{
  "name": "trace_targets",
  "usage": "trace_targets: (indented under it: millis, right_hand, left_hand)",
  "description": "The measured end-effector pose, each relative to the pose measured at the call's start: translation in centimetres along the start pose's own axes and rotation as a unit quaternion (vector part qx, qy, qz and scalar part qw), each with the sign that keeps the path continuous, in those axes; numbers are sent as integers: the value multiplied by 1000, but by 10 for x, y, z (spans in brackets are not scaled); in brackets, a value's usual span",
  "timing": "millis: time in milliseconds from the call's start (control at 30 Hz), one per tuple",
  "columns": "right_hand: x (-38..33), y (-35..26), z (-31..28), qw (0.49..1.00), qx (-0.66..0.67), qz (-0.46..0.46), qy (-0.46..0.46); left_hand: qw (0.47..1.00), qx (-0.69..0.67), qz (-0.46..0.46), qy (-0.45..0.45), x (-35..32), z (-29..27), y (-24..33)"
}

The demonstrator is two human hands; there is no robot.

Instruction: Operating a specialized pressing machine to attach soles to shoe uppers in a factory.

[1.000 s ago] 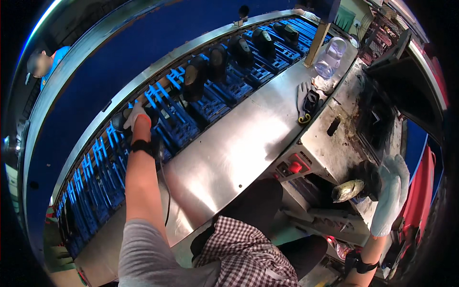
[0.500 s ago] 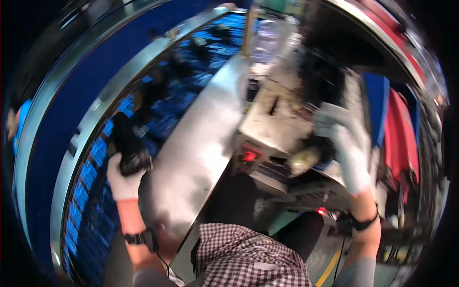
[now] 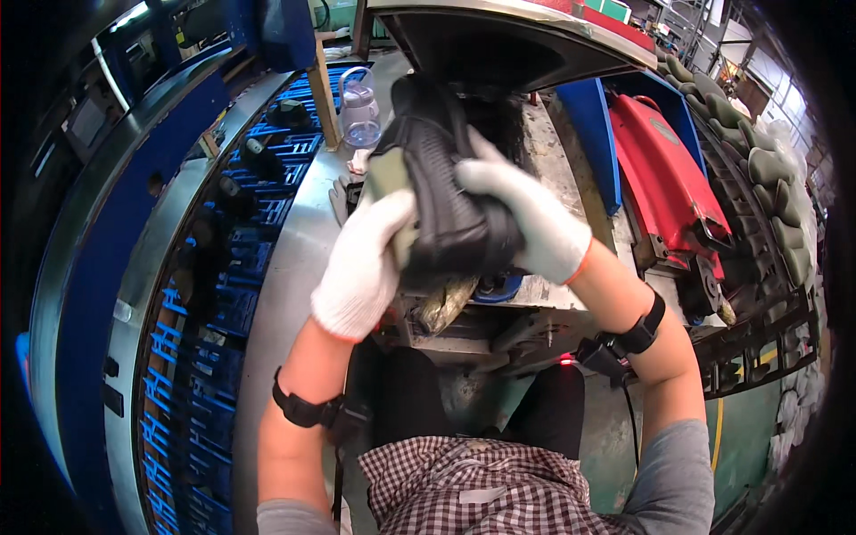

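While both hands are wearing white knitted gloves, the left hand (image 3: 364,266) and right hand (image 3: 528,223) are wrapping closed around a black ribbed shoe (image 3: 441,192) — held up over the worn metal workbench (image 3: 553,178). Beside them, a blue slatted conveyor (image 3: 227,267) is carrying dark shoes — and a clear plastic bottle (image 3: 360,111) is standing upright.
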State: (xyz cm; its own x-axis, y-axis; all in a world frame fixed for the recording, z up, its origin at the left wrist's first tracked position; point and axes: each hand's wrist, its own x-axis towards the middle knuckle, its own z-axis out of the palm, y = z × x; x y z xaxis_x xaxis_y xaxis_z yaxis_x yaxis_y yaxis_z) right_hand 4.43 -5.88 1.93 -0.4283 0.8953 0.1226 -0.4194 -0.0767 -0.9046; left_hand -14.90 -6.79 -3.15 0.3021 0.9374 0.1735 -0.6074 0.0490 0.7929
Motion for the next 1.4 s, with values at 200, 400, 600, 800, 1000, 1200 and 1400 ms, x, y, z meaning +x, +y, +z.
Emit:
trace_targets:
  millis: [200, 400, 600, 800, 1000, 1200, 1400]
  right_hand:
    - [67, -15, -119, 903, -381, -45, 194]
    - [138, 6, -160, 676, -682, 75, 270]
    - [124, 1, -131, 617, -751, 131, 197]
    - [99, -7, -123, 634, -747, 71, 189]
    - [-5, -18, -108, 691, -666, -208, 192]
    - [-132, 52, -69, 911, -370, -158, 85]
    - [-117, 117, -45, 991, 48, 126, -13]
  left_hand:
    - [949, 254, 185, -17, 30, 30, 37]
    - [794, 462, 396, -13, 48, 53, 85]
    - [703, 504, 502, 27, 94, 82, 100]
    - [524, 728, 440, -31, 177, 135, 152]
    - [519, 765, 365, -110, 187, 165, 145]
    - [483, 805, 301, -165, 190, 166, 111]
    - [637, 715, -66, -280, 165, 137, 61]
